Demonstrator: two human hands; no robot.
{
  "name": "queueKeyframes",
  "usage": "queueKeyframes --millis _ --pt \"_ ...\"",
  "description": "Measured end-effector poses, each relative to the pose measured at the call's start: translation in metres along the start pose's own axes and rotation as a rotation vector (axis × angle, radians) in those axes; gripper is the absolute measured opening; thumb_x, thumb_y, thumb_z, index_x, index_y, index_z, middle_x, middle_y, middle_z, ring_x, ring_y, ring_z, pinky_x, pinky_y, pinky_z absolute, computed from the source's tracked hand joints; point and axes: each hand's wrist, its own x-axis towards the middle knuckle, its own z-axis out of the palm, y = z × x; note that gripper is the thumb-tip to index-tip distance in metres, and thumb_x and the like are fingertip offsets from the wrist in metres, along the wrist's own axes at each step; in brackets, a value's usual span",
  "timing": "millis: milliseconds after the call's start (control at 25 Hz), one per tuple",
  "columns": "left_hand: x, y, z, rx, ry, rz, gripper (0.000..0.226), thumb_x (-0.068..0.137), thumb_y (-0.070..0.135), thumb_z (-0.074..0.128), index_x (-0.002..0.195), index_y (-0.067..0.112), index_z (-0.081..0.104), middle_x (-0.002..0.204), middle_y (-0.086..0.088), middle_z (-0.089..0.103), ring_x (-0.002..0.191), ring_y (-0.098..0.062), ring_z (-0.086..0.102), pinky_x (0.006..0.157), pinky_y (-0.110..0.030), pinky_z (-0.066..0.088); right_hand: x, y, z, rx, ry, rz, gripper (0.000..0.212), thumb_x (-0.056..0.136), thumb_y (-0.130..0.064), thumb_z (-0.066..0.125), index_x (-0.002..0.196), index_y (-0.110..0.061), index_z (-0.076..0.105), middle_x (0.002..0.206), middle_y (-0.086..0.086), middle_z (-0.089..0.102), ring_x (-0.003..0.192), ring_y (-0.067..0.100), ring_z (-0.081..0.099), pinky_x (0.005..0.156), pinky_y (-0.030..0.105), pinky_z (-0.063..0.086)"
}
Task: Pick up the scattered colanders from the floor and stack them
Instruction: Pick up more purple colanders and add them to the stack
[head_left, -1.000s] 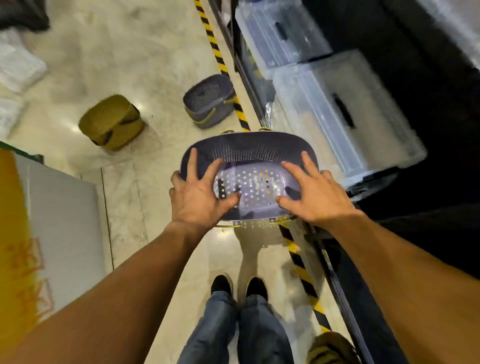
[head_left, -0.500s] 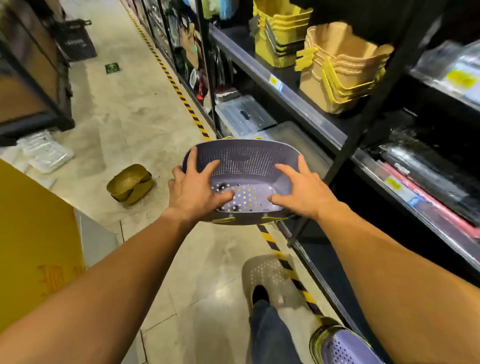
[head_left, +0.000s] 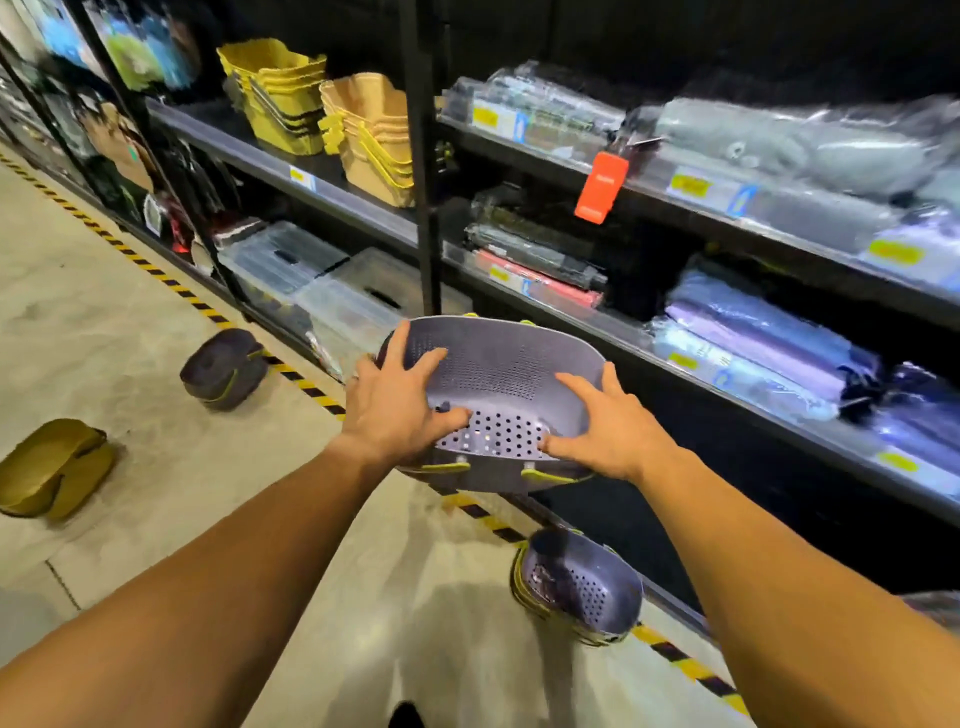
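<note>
Both hands are on the same purple colander, held up in the middle of the frame with its open side facing the camera. The left hand grips the left rim, fingers spread over the edge and thumb pressed inside near the holes. The right hand does the same on the right rim, thumb lying along the perforated bottom. The colander is up in the air, in front of the dark shelving.

Below it, lower right of centre, another purple colander lies tipped on its side on the floor, right by the yellow-black striped tape. Over at centre left there's a dark purple colander upside down next to the same tape line, and at the far left edge an olive-yellow colander, also flipped over.

Upper left of centre, the shelf has stacks of yellow baskets and tan baskets. Clear lidded bins sit on the bottom level, and an orange tag hangs off a shelf edge.
</note>
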Motion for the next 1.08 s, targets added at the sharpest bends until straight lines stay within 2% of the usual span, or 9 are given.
queueKeyframes --millis 240,360,480,560,680,800,960,1080 --pt "-0.028 0.13 0.099 -0.025 -0.152 0.144 0.086 0.064 0.085 0.042 0.142 0.048 0.039 0.165 0.004 0.002 0.116 -0.045 0.043 0.098 -0.051 0.044 -0.087 0.141 0.028 0.077 -0.056 0.224 0.107 0.064 -0.073 0.07 0.152 -0.046 0.015 0.163 0.012 -0.015 0.131 0.049 0.038 0.105 0.054 0.04" --pt "-0.032 0.175 0.166 -0.046 -0.199 0.211 0.08 0.068 0.08 0.055 0.14 0.047 0.042 0.165 0.002 0.006 0.116 -0.047 0.043 0.096 -0.054 0.047 -0.1 0.205 0.056 0.116 -0.094 0.295 0.109 0.057 -0.08 0.07 0.146 -0.048 0.018 0.163 0.007 -0.014 0.129 0.048 0.04 0.104 0.054 0.042" --pt "-0.031 0.197 0.247 -0.023 -0.184 0.291 0.075 0.074 0.075 0.061 0.14 0.043 0.047 0.164 -0.005 0.018 0.112 -0.049 0.048 0.089 -0.054 0.052 -0.092 0.267 0.107 0.17 -0.075 0.307 0.099 0.058 -0.076 0.074 0.141 -0.048 0.027 0.161 0.007 -0.006 0.122 0.047 0.045 0.101 0.052 0.045" --pt "-0.028 0.201 0.297 -0.011 -0.219 0.301 0.075 0.076 0.075 0.06 0.142 0.044 0.044 0.164 -0.003 0.014 0.113 -0.045 0.047 0.088 -0.05 0.053 -0.081 0.299 0.146 0.183 -0.047 0.321 0.1 0.057 -0.077 0.074 0.141 -0.049 0.028 0.16 0.006 -0.003 0.121 0.045 0.046 0.101 0.05 0.045" --pt "-0.023 0.198 0.39 0.065 -0.305 0.276 0.078 0.077 0.077 0.056 0.146 0.048 0.033 0.162 0.008 0.002 0.115 -0.036 0.043 0.09 -0.043 0.052 -0.051 0.348 0.231 0.168 -0.116 0.383 0.114 0.054 -0.081 0.072 0.148 -0.049 0.014 0.162 0.005 -0.018 0.132 0.05 0.036 0.106 0.053 0.038" --pt "-0.027 0.185 0.48 0.001 -0.405 0.253 0.077 0.08 0.07 0.063 0.148 0.045 0.036 0.163 0.014 -0.001 0.125 -0.036 0.036 0.099 -0.046 0.047 -0.025 0.386 0.325 0.215 -0.175 0.424 0.121 0.052 -0.08 0.075 0.148 -0.048 0.008 0.16 0.001 -0.025 0.138 0.049 0.028 0.109 0.053 0.033" --pt "-0.033 0.166 0.571 0.097 -0.476 0.243 0.078 0.081 0.071 0.059 0.149 0.044 0.033 0.167 0.004 -0.003 0.128 -0.045 0.033 0.103 -0.051 0.04 0.002 0.411 0.425 0.293 -0.144 0.391 0.125 0.046 -0.074 0.082 0.147 -0.048 0.014 0.161 0.003 -0.015 0.137 0.045 0.032 0.11 0.052 0.037" --pt "-0.04 0.139 0.623 0.107 -0.516 0.19 0.08 0.081 0.07 0.061 0.15 0.045 0.029 0.167 0.004 -0.003 0.135 -0.046 0.026 0.109 -0.053 0.037 0.013 0.412 0.49 0.318 -0.159 0.372 0.127 0.048 -0.066 0.087 0.151 -0.043 0.017 0.162 0.011 -0.007 0.136 0.045 0.032 0.111 0.052 0.036"
